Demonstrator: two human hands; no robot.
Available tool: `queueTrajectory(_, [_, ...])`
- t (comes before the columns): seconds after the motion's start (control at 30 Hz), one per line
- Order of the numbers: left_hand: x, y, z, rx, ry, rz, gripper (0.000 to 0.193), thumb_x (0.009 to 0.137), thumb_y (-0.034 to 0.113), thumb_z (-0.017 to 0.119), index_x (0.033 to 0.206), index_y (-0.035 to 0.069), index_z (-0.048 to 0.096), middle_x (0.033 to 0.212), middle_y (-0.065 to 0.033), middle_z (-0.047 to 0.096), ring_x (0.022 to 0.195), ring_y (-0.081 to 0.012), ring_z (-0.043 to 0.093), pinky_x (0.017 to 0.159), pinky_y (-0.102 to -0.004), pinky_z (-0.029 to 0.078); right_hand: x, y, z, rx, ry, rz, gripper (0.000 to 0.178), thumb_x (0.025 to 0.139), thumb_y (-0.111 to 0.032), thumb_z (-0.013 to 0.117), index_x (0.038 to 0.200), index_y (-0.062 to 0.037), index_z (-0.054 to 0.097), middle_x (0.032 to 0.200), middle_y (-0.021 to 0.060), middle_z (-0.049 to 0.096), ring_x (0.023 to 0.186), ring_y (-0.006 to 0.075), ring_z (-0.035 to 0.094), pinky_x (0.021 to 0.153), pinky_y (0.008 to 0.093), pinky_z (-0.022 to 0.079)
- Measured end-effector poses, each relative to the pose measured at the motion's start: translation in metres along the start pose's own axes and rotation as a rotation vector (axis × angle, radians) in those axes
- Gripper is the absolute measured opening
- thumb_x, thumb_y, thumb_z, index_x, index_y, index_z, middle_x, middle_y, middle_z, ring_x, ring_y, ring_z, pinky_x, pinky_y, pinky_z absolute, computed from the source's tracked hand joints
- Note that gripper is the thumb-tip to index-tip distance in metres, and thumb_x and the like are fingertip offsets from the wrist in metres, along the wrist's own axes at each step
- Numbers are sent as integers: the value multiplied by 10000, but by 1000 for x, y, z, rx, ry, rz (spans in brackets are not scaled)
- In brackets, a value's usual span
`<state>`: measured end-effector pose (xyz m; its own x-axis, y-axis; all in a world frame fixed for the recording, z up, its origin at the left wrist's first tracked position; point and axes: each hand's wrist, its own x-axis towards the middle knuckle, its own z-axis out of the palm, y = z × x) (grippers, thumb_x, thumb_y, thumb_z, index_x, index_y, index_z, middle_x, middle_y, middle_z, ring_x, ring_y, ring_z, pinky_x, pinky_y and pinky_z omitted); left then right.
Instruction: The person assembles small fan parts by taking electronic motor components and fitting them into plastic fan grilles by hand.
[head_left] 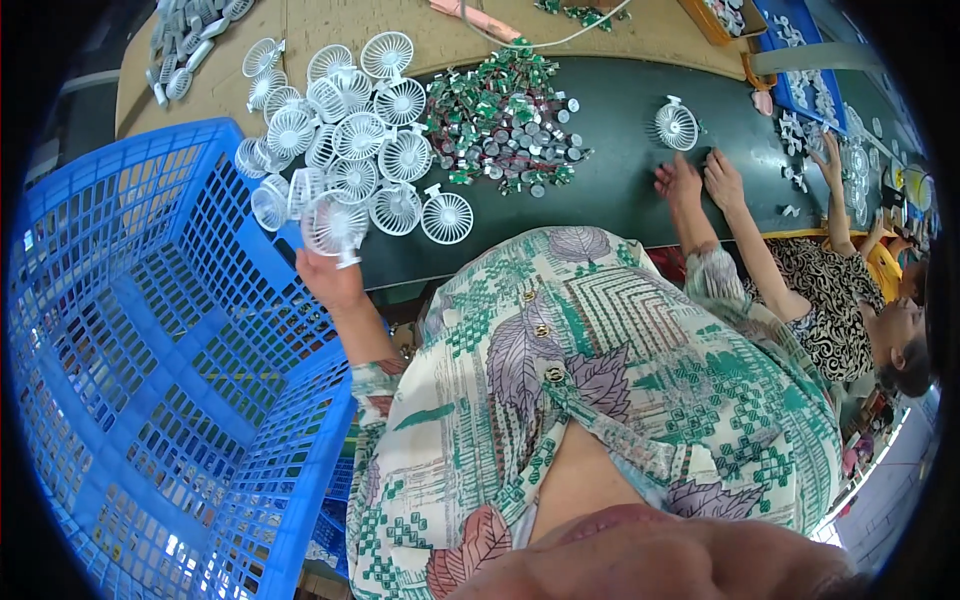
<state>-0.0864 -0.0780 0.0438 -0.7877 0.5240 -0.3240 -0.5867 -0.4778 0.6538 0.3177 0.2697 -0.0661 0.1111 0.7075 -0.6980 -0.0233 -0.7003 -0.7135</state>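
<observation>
My left hand [332, 282] is closed on a white round fan housing [334, 222], slightly blurred, at the near edge of a heap of similar fan housings [360, 135]. Its far fingers are partly hidden by the blue basket rim and the housing. My right hand [680, 187] hovers over the dark table, fingers apart, with nothing visible in it. Just beyond its fingertips lies a single white fan housing [677, 126]. Right beside my right hand is a co-worker's hand [722, 182], reaching in from the right.
A large blue basket [130, 385] stands at my left. Small green circuit boards with round motors [510, 125] are heaped mid-table. Grey-white handle parts [190, 45] lie far left on cardboard [290, 25]. At the right are a blue tray [775, 60] and co-workers.
</observation>
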Motion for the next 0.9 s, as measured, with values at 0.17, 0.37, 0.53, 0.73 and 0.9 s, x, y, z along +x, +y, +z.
queueTrajectory(0.17, [-6, -52, -4, -260, 5, -78, 642, 783, 370, 533, 1279, 38, 297, 1366, -212, 227, 1260, -355, 230, 1008, -551, 169, -48, 11, 51, -527, -412, -144, 268, 756, -187, 625, 967, -30, 574, 765, 34, 589, 540, 91, 539, 430, 217, 410])
queueTrajectory(0.37, [-17, -125, 44, 495, 58, -228, 408, 826, 231, 525, 1179, 55, 423, 1146, -113, 486, 1034, -237, 492, 783, -365, 463, -9, 34, 162, -625, -536, -525, 220, 748, -188, 623, 883, -15, 613, 689, 46, 599, 541, 109, 547, 501, 247, 435])
queueTrajectory(0.53, [-17, -137, 67, 1568, -722, 351, 457, 692, 198, 655, 1107, 72, 510, 1123, -128, 507, 1043, -274, 481, 820, -351, 431, -8, 31, 210, -781, -466, -615, 142, 736, -178, 631, 759, -39, 638, 625, 26, 587, 590, 85, 546, 536, 263, 427])
queueTrajectory(0.73, [-7, -171, 61, 1899, -973, 442, 347, 686, 116, 577, 1013, 30, 499, 896, -115, 537, 870, -268, 520, 706, -363, 459, -25, 6, 190, -304, -528, -168, 71, 759, -140, 611, 802, -84, 607, 710, -28, 571, 657, 81, 524, 565, 220, 399])
queueTrajectory(0.9, [-1, -178, 52, 1906, -979, 522, 219, 686, 54, 507, 904, 61, 522, 822, -92, 543, 801, -256, 540, 643, -356, 461, -29, -30, 125, -279, -487, -422, 75, 779, -137, 590, 787, -64, 606, 756, 3, 607, 717, 86, 554, 625, 218, 418])
